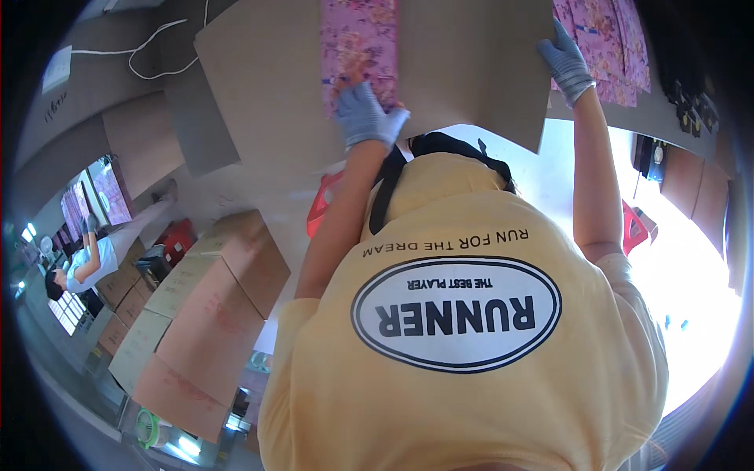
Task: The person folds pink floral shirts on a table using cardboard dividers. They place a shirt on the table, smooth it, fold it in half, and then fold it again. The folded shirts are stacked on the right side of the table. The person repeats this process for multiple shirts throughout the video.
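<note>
My left hand [365, 116], in a blue-grey glove, lies on the near end of a long pink floral fabric piece [360, 39]. Its fingers stretch forward over the cloth and the thumb stands out to the side. The piece rests on a broad grey-brown board [267, 78]. My right hand [567, 64], gloved alike, reaches to the left edge of a stack of pink floral pieces [609, 51], its fingers extended and apart. Nothing is seen held in either hand.
Dark items with small metal parts [691, 102] lie at the far right. A white cable [157, 74] runs across the left back. Red stools [322, 204] stand below the table. Cardboard boxes [212, 314] are stacked at left; beyond them a co-worker [86, 263] handles similar floral fabric.
</note>
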